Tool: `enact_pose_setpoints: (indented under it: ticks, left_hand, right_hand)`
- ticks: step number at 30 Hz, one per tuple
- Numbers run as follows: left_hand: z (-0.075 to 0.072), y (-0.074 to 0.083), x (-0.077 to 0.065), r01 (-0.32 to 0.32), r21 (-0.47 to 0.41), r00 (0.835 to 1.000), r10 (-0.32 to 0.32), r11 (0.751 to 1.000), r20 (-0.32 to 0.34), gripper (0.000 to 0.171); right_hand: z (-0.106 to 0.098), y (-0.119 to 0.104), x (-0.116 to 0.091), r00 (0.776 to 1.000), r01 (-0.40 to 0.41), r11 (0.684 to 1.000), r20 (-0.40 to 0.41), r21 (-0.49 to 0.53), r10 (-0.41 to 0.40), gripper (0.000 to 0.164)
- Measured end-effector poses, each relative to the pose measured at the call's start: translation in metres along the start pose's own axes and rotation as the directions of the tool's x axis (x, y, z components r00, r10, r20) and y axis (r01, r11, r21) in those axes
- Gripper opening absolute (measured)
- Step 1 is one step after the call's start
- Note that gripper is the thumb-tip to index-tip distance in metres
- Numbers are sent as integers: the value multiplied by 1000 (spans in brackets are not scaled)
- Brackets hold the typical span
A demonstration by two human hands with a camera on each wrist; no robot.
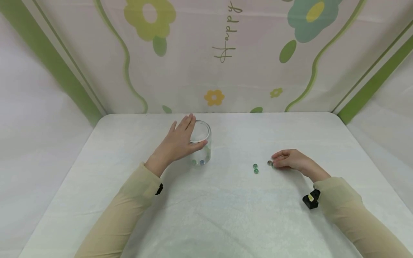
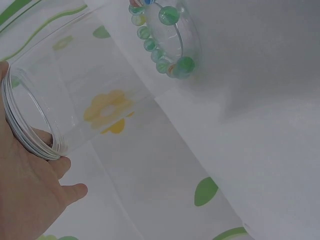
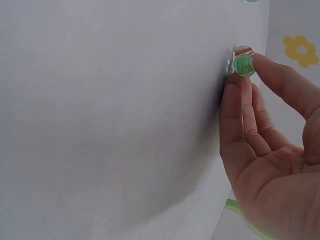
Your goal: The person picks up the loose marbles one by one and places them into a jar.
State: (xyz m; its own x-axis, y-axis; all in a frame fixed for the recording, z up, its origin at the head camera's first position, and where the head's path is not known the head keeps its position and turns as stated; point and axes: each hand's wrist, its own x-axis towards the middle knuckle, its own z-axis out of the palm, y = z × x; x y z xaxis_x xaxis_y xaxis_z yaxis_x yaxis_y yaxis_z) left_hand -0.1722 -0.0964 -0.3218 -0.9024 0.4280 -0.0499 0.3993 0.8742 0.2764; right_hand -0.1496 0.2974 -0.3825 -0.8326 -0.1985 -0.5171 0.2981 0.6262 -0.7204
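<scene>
A clear glass jar (image 1: 208, 152) stands toward the back of the table, left of centre, with several glass marbles (image 2: 186, 65) in its bottom. My left hand (image 1: 175, 143) holds its rim from the left, thumb across the near side and fingers along the far side. Farther right, fingertips of my right hand (image 1: 295, 161) pinch a green marble (image 3: 244, 65) low at the table surface. Touching or close beside that one lies a marble with an orange-red band (image 3: 244, 50), brownish in the head view. Two green marbles (image 1: 255, 168) lie together between jar and right hand.
A white cloth covers the table (image 1: 200, 215). Behind its back edge hangs a curtain (image 1: 193, 71) printed with flowers, and white fabric sides rise left and right. A black wrist device (image 1: 311, 199) sits at the right cuff.
</scene>
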Motion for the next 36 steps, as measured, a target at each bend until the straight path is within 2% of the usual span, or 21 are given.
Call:
enact_pose_setpoints:
  ticks: [7, 15, 22, 27, 36]
  left_hand:
    - [0, -1, 0, -1, -7, 1000, 1, 1000, -5, 91]
    - [0, 0, 0, -1, -6, 1000, 1, 1000, -8, 91]
    - [0, 0, -1, 5, -7, 1000, -5, 1000, -2, 92]
    - [1, 0, 0, 1, -4, 1000, -1, 1000, -1, 92]
    - [0, -3, -1, 4, -9, 1000, -4, 1000, -1, 92]
  right_hand:
    - [-6, -7, 1, 1000, -1, 1000, -14, 11, 1, 56]
    - [-12, -29, -2, 1000, 1, 997, -29, 77, 1, 64]
    - [-13, -58, -2, 998, 42, 993, -42, 113, -38, 66]
    - [-9, -82, -1, 995, 86, 985, -54, 150, -78, 60]
    - [12, -137, 4, 984, 177, 965, -58, 194, -168, 48]
